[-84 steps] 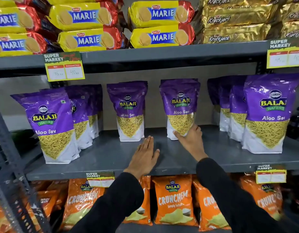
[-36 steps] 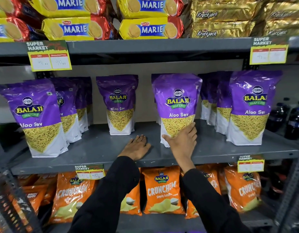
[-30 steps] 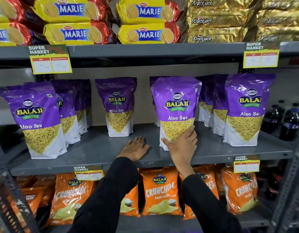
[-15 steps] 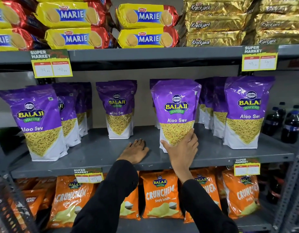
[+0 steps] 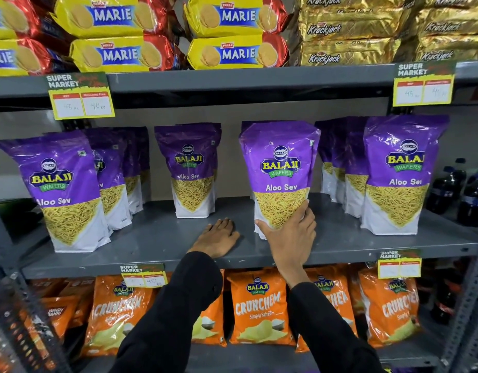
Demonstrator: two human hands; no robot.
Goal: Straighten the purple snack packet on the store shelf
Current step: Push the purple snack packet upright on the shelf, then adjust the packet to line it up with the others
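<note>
Pulled forward from the back of the shelf (image 5: 157, 238) since the earlier frame, the purple snack packet (image 5: 279, 170) now stands upright near the front edge, label facing out. Her or his right hand (image 5: 289, 235) wraps its lower corner, fingers closed on it. Flat and open, the left hand (image 5: 217, 236) rests just beside. Only letting go seems left.

The right hand (image 5: 291, 235) covers the lower front corner of the purple snack packet (image 5: 279, 173); its fingertips are hidden behind the pouch; price tag (image 5: 82, 103) figures are blurred; the rightmost packet's (image 5: 402, 173) lettering curves out of view.
</note>
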